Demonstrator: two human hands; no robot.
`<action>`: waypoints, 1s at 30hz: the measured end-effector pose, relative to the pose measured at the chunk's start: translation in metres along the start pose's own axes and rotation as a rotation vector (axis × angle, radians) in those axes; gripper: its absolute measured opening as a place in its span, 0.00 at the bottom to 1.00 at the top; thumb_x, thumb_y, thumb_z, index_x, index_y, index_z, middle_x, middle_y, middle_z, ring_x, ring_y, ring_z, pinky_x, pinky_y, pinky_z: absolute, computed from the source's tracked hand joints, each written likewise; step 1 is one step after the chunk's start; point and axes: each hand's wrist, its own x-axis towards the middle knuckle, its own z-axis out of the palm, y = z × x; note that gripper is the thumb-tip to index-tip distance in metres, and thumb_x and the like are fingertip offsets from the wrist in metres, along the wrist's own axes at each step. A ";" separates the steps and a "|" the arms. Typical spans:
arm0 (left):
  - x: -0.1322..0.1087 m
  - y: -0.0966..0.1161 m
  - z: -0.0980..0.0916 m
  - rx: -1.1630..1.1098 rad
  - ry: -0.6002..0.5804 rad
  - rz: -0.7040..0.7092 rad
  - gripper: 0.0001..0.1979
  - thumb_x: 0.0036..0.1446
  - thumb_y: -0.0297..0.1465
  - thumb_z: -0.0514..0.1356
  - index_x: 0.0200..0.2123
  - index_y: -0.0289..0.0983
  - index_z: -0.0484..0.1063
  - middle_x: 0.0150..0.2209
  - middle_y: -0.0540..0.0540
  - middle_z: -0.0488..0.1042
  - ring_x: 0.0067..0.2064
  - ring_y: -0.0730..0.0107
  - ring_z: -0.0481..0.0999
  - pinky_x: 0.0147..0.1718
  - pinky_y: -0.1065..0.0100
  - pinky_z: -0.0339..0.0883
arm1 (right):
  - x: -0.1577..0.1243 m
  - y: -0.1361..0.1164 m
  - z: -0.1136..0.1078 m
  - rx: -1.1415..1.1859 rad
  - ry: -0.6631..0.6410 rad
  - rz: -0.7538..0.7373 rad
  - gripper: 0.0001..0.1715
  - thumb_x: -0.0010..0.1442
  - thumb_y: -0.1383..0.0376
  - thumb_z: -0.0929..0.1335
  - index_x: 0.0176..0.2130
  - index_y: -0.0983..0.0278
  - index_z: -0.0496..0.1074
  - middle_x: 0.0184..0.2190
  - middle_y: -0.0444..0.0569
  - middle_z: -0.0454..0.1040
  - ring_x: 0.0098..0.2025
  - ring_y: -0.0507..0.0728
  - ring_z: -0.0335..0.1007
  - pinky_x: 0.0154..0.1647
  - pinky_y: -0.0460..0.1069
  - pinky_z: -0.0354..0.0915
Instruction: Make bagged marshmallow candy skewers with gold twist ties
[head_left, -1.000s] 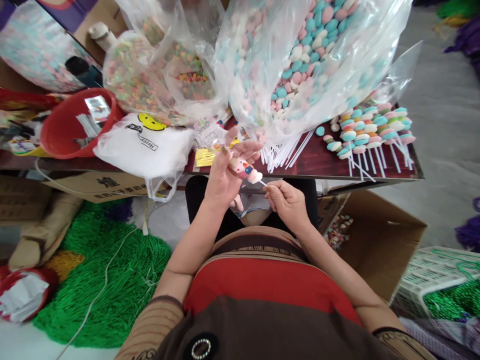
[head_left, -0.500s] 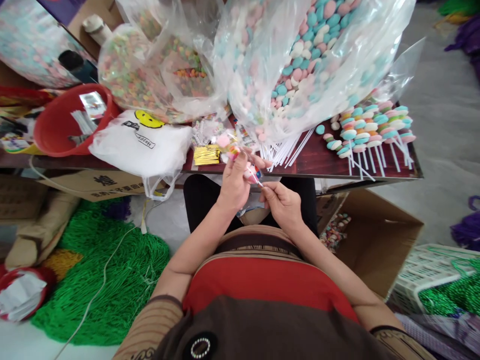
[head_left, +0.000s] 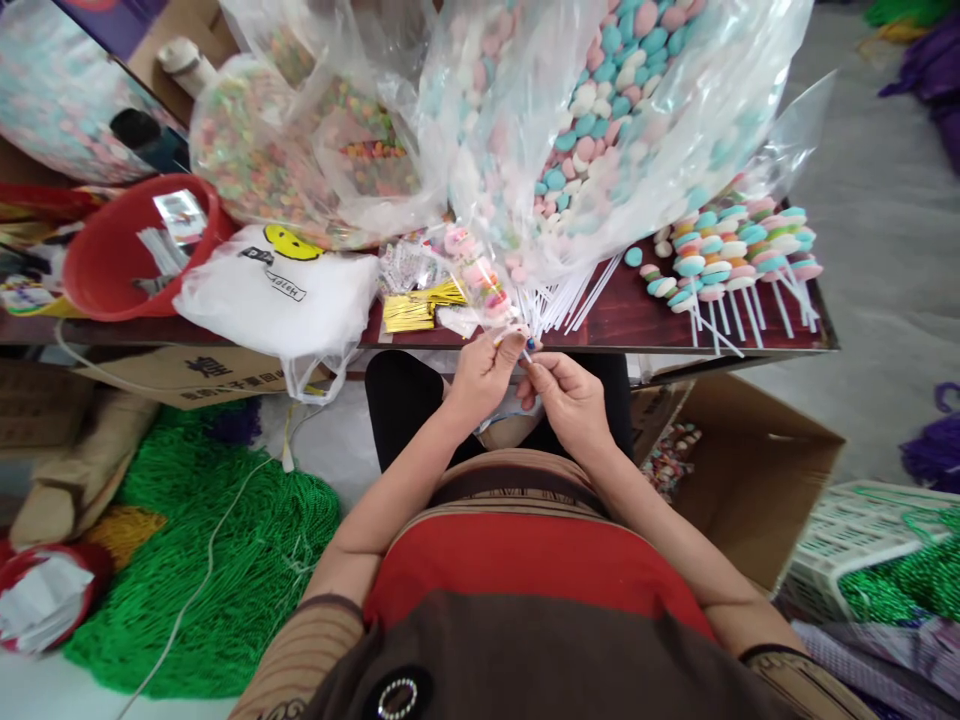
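A candy skewer (head_left: 486, 283) in a clear printed wrapper points up and away over the table's front edge, with pink and coloured sweets inside. My left hand (head_left: 484, 380) is closed around the gathered lower end of the wrapper. Close beside it, my right hand (head_left: 568, 398) pinches the white stick (head_left: 528, 356) below the sweets. Gold twist ties (head_left: 409, 312) lie left of the skewer near a pile of clear wrappers (head_left: 409, 265). Loose white sticks (head_left: 574, 303) are spread to its right.
Large clear bags of marshmallow sweets (head_left: 592, 130) and gummy sweets (head_left: 255, 150) stand behind. Finished-looking skewers (head_left: 739, 250) lie stacked at the right. A red basin (head_left: 97, 270) and white plastic bag (head_left: 281, 290) are on the left. A cardboard box (head_left: 757, 470) stands below right.
The wrapper now reaches over the whole row of sweets, which points farther up and away. My left hand has slid down from the sweets to the wrapper's lower end; my right hand stays at the stick.
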 end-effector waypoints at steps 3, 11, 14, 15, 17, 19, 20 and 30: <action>0.001 -0.003 -0.001 0.274 0.055 0.112 0.34 0.61 0.63 0.48 0.25 0.39 0.69 0.27 0.45 0.74 0.34 0.65 0.72 0.40 0.63 0.65 | 0.000 0.003 -0.001 -0.071 0.048 -0.018 0.21 0.63 0.46 0.70 0.34 0.60 0.72 0.21 0.40 0.74 0.21 0.50 0.68 0.25 0.46 0.67; -0.001 0.005 -0.010 0.098 -0.115 -0.057 0.26 0.58 0.55 0.62 0.25 0.38 0.70 0.24 0.48 0.72 0.34 0.66 0.75 0.34 0.69 0.65 | 0.002 0.002 -0.001 -0.009 0.064 -0.032 0.23 0.62 0.45 0.71 0.31 0.60 0.71 0.20 0.39 0.72 0.20 0.49 0.66 0.25 0.46 0.65; 0.001 0.005 -0.020 -0.047 -0.084 -0.104 0.27 0.52 0.58 0.65 0.35 0.38 0.75 0.30 0.47 0.77 0.38 0.64 0.77 0.37 0.68 0.69 | 0.002 0.002 -0.001 0.017 0.072 -0.024 0.22 0.61 0.46 0.71 0.31 0.61 0.71 0.21 0.39 0.73 0.20 0.49 0.66 0.25 0.46 0.65; 0.002 0.004 -0.022 -0.142 -0.071 -0.113 0.29 0.51 0.59 0.64 0.38 0.38 0.75 0.32 0.47 0.77 0.39 0.63 0.78 0.38 0.67 0.70 | 0.002 0.002 -0.001 0.019 0.073 -0.018 0.22 0.61 0.46 0.72 0.31 0.61 0.71 0.21 0.39 0.73 0.20 0.49 0.66 0.25 0.46 0.65; 0.005 0.003 -0.020 -0.373 -0.070 -0.123 0.32 0.49 0.62 0.64 0.41 0.39 0.76 0.30 0.47 0.76 0.40 0.63 0.79 0.39 0.65 0.71 | 0.001 0.002 0.000 0.016 0.067 -0.004 0.23 0.61 0.45 0.72 0.31 0.60 0.71 0.20 0.39 0.73 0.20 0.49 0.66 0.25 0.46 0.66; 0.007 0.003 -0.014 -0.564 -0.083 -0.129 0.29 0.49 0.59 0.66 0.39 0.39 0.76 0.27 0.50 0.73 0.38 0.65 0.78 0.42 0.65 0.71 | 0.000 0.003 0.001 0.011 0.051 0.009 0.23 0.60 0.44 0.72 0.30 0.60 0.70 0.20 0.39 0.73 0.20 0.49 0.66 0.25 0.46 0.66; 0.008 0.004 -0.010 -0.627 -0.078 -0.135 0.26 0.49 0.56 0.68 0.37 0.39 0.75 0.25 0.51 0.71 0.37 0.67 0.77 0.43 0.65 0.71 | 0.000 0.003 0.002 0.008 0.040 0.014 0.23 0.60 0.44 0.71 0.30 0.60 0.70 0.20 0.39 0.73 0.20 0.49 0.66 0.25 0.46 0.67; -0.003 0.002 0.005 -0.723 -0.110 -0.321 0.23 0.50 0.50 0.70 0.36 0.35 0.76 0.19 0.56 0.59 0.24 0.75 0.65 0.21 0.73 0.62 | 0.004 0.001 -0.001 -0.073 -0.120 0.064 0.25 0.59 0.43 0.72 0.28 0.61 0.72 0.20 0.42 0.74 0.20 0.50 0.66 0.24 0.46 0.66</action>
